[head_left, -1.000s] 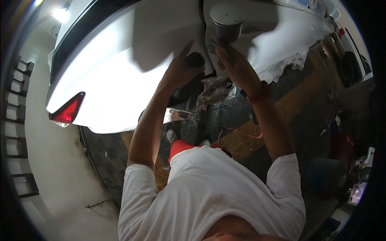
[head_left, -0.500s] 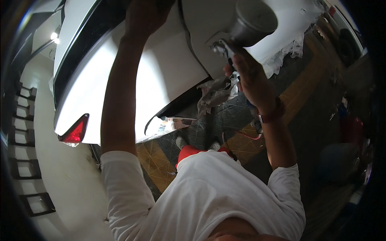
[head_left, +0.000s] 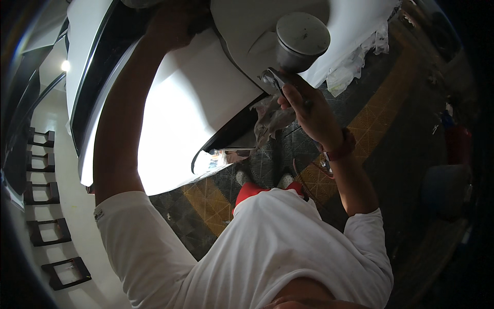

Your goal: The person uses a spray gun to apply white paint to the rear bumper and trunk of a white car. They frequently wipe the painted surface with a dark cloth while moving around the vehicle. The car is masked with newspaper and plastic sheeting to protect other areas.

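Observation:
My right hand [head_left: 311, 110] is closed round the handle of a spray gun [head_left: 272, 80], which carries a grey lidded paint cup [head_left: 303, 38] on top. The gun is in front of a white car body [head_left: 180, 98], close to the dark seam between its panels. My left arm reaches up over the bodywork. At the top of the view my left hand [head_left: 172, 31] lies in deep shadow and its fingers are hidden. A bright patch of light falls on the white panel beneath it. Crumpled masking film [head_left: 272, 116] hangs from the panel's lower edge, just left of my right hand.
More torn masking film [head_left: 355, 67] trails along the car's side. My feet stand on a dark and yellow grid floor [head_left: 208, 203]. Several black square frames [head_left: 49, 232] line the pale wall at left. A red container [head_left: 458, 144] and a blue-grey one [head_left: 445, 190] stand at right.
My right hand has moved a little left with the spray gun, and its cup has tilted so the lid shows. My left arm has swung left, now covering the red tail light.

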{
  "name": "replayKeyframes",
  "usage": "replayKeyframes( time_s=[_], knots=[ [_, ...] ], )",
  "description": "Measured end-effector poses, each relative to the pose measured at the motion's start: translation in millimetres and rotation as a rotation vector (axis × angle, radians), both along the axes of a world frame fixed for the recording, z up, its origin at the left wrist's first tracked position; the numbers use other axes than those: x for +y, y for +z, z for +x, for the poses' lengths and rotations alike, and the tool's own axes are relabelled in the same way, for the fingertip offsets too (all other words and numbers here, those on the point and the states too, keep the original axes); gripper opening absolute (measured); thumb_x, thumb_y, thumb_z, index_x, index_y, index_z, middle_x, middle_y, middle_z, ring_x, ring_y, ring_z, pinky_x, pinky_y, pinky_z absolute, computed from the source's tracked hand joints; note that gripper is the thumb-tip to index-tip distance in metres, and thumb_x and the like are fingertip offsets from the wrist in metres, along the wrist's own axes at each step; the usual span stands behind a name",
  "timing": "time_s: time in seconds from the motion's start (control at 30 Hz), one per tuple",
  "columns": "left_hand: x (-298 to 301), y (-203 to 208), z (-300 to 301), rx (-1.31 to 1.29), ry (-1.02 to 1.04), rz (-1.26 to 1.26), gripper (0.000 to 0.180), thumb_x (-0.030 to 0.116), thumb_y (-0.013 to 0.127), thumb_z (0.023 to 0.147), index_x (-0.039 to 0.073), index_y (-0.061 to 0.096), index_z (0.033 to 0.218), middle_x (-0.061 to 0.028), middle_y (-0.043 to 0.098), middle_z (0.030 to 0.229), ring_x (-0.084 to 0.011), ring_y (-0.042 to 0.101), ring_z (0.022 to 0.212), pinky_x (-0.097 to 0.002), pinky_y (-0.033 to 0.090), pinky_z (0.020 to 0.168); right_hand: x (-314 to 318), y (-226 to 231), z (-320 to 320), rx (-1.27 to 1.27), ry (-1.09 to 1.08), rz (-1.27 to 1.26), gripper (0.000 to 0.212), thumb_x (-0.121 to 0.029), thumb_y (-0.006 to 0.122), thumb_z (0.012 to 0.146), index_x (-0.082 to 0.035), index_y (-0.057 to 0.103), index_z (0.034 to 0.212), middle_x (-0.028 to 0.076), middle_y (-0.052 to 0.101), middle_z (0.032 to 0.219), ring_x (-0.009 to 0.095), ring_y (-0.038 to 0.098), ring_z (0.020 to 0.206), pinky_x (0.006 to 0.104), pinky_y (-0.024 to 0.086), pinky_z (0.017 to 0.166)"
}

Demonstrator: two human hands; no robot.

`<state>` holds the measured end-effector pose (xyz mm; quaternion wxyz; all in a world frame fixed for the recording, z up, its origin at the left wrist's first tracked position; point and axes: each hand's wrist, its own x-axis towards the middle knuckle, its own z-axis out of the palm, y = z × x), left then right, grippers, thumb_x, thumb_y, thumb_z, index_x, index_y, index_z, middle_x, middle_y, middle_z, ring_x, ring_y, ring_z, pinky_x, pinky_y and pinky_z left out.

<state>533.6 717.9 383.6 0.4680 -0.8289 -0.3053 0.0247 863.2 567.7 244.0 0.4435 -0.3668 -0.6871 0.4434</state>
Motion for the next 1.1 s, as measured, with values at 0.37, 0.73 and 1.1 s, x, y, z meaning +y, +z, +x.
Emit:
replayKeyframes(
  time_s=[0.37,0.73,1.1],
  knots=[
    [-35,-43,7,-0.024,0.148,-0.443,0.064,0.023,0.087,0.081,0.017,0.06,0.139,-0.012,0.054,0.152,-0.0304,0.045,0.147,-0.0495,0.035,0.124,-11,-4,3,0.029,0.046,-0.131,0.046,-0.04,0.049,0.112,-0.006,0.058,0.141,0.006,0.064,0.078,0.017,0.065,0.074,0.0351,0.054,0.07],
    [-48,-128,-2,-0.147,-0.179,-0.509,0.048,0.016,0.084,0.076,0.012,0.071,0.122,-0.014,0.06,0.136,-0.0334,0.052,0.135,-0.0488,0.038,0.119,-30,-29,22,0.03,-0.027,-0.239,0.045,-0.036,0.051,0.111,-0.009,0.056,0.146,0.006,0.067,0.083,0.015,0.067,0.08,0.0338,0.056,0.075],
    [-74,-295,55,-0.59,0.054,-0.749,0.049,0.015,0.071,0.086,0.012,0.064,0.134,-0.0151,0.05,0.149,-0.0361,0.041,0.145,-0.0489,0.042,0.117,-54,-65,35,0.052,-0.057,-0.413,0.044,-0.035,0.057,0.109,-0.005,0.06,0.141,0.006,0.071,0.089,0.013,0.066,0.087,0.0314,0.054,0.082]
  ],
)
